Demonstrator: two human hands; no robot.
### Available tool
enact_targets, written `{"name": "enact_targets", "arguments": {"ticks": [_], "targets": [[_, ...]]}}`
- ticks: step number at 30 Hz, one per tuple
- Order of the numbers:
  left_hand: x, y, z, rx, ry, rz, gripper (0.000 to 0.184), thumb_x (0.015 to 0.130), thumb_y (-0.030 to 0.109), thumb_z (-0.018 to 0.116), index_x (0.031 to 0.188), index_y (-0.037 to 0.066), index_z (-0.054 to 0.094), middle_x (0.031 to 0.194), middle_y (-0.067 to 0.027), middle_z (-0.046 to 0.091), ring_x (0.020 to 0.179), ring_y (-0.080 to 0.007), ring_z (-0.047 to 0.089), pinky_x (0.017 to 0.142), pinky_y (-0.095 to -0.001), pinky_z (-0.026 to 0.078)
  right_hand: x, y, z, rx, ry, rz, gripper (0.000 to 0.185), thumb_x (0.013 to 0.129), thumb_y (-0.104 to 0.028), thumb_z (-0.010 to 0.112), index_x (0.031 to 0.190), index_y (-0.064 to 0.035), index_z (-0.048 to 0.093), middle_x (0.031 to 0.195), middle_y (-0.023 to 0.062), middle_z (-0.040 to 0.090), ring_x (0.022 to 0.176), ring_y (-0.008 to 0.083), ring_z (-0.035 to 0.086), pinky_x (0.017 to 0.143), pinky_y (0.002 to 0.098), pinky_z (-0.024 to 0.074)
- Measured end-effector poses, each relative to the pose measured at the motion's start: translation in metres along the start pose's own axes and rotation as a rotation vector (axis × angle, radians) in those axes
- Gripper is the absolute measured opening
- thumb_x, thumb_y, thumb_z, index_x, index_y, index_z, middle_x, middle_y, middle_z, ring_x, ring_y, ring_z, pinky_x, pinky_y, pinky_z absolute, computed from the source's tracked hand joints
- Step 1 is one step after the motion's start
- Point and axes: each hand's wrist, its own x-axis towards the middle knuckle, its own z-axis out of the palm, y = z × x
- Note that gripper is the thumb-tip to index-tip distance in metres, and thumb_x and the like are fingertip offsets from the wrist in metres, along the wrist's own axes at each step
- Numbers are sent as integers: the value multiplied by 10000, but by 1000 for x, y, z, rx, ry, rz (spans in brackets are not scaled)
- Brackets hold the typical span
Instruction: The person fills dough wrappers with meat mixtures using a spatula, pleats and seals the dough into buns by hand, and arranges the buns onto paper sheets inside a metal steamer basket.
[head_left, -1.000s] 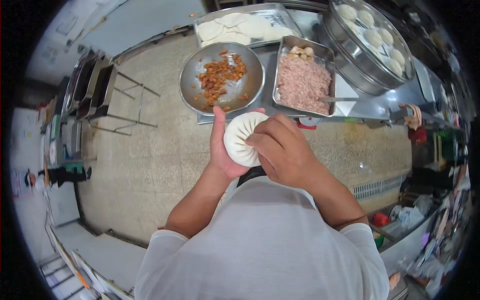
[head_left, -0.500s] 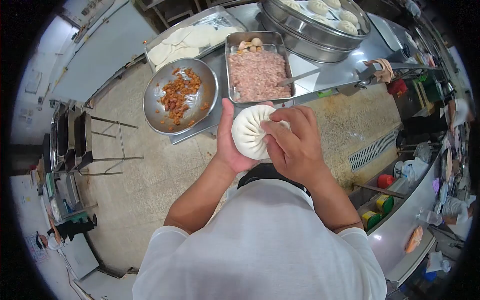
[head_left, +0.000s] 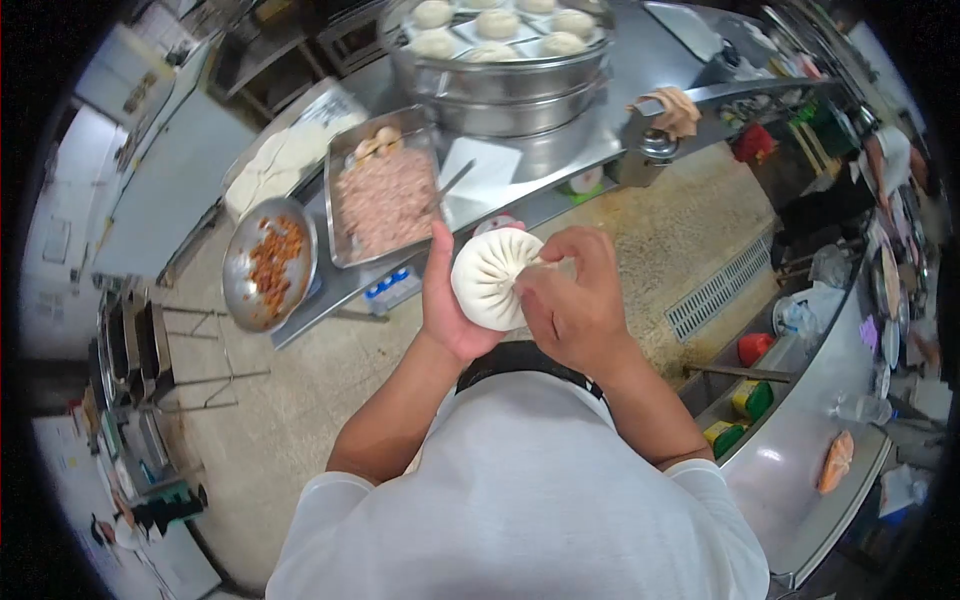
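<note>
A round white pleated bun (head_left: 487,277) rests in my left hand (head_left: 447,318), whose palm cups it from below with the thumb up along its left side. My right hand (head_left: 577,298) pinches the gathered dough at the bun's centre between thumb and fingers. Beyond my hands, a metal tray (head_left: 333,215) holds minced meat (head_left: 385,200) with a utensil handle (head_left: 457,177) sticking out. Left of it, a steel bowl (head_left: 236,262) contains orange-brown chopped filling (head_left: 275,262). Flat white dough rounds (head_left: 270,165) lie behind the bowl.
A stacked metal steamer (head_left: 500,112) with several buns stands at the back of the steel table. White paper squares (head_left: 485,165) lie beside it. A cloth (head_left: 672,110) hangs over a pot at the right. A long steel counter (head_left: 775,490) curves along my right side. People stand at both edges.
My view has turned to the right, so the table, bowl, tray and steamer sit further left. My right hand still pinches the bun, and my left still cups it.
</note>
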Motion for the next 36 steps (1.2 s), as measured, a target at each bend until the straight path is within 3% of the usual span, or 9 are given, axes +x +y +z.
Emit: {"name": "enact_targets", "arguments": {"ticks": [12, 13, 14, 16, 19, 24, 26, 32, 36], "targets": [[117, -115, 54, -59, -229, -443, 874, 881, 776, 365, 1324, 36, 509, 1238, -123, 617, 1110, -265, 616, 991, -415, 477, -57, 57, -124, -271, 88, 225, 246, 725, -59, 716, 949, -51, 615, 1040, 143, 562, 1029, 362, 552, 896, 436, 445], [124, -123, 63, -34, -215, -460, 869, 878, 774, 377, 1322, 39, 509, 1237, -129, 617, 1113, -276, 615, 986, -431, 479, -66, 62, -139, -233, 49, 258, 296, 832, -219, 693, 1060, -38, 636, 1161, 140, 565, 1086, 331, 546, 941, 420, 431], [130, -130, 71, -7, -196, -470, 864, 874, 773, 390, 1321, 43, 510, 1236, -134, 617, 1117, -287, 614, 981, -447, 481, -72, 71, -140, -260, 64, 261, 296, 832, -219, 693, 1060, -38, 636, 1161, 140, 565, 1086, 331, 546, 941, 420, 431], [156, -153, 84, -82, -230, -520, 820, 858, 737, 489, 1300, 48, 525, 1286, -139, 585, 1158, -331, 586, 995, -515, 467, -94, 87, -133, 539, 806, 597, 525, 965, -457, 527, 1212, -2, 614, 1319, 137, 530, 1187, 288, 518, 1026, 411, 396], [181, -197, 89, 152, -165, -290, 785, 870, 709, 506, 1269, 34, 536, 1269, -138, 588, 1151, -323, 587, 1006, -502, 466, -101, 112, -139, 825, 1059, 621, 760, 991, -616, 333, 1346, 30, 516, 1408, 136, 480, 1276, 252, 462, 1097, 405, 349], [202, -221, 82, 496, -344, -71, 724, 886, 685, 491, 1248, 60, 539, 1176, -112, 614, 1109, -255, 604, 971, -422, 498, -91, 125, -136, 767, 1110, 595, 756, 1009, -595, 297, 1381, 46, 447, 1315, 167, 550, 1201, 266, 550, 1062, 397, 413], [221, -216, 83, 482, -330, -83, 773, 840, 723, 505, 1253, 71, 533, 1174, -99, 607, 1116, -244, 600, 983, -409, 492, -72, 134, -140, 855, 1376, 680, 739, 1022, -575, 272, 1359, 54, 463, 1280, 169, 568, 1148, 281, 587, 1040, 402, 440], [201, -176, 72, 502, -345, 214, 828, 860, 679, 551, 1302, -19, 490, 1227, -152, 586, 1121, -245, 600, 968, -384, 505, -47, 131, -100, 916, 1160, 649, 750, 1006, -606, 280, 1340, 33, 482, 1309, 139, 535, 1219, 255, 526, 1060, 385, 421], [209, -138, 66, 368, -89, 309, 844, 866, 758, 409, 1312, 46, 494, 1243, -128, 586, 1149, -279, 581, 1013, -437, 469, -38, 150, -79, 1215, 1066, 637, 756, 1005, -605, 272, 1334, 44, 475, 1327, 156, 534, 1222, 270, 525, 1069, 415, 408]]}}
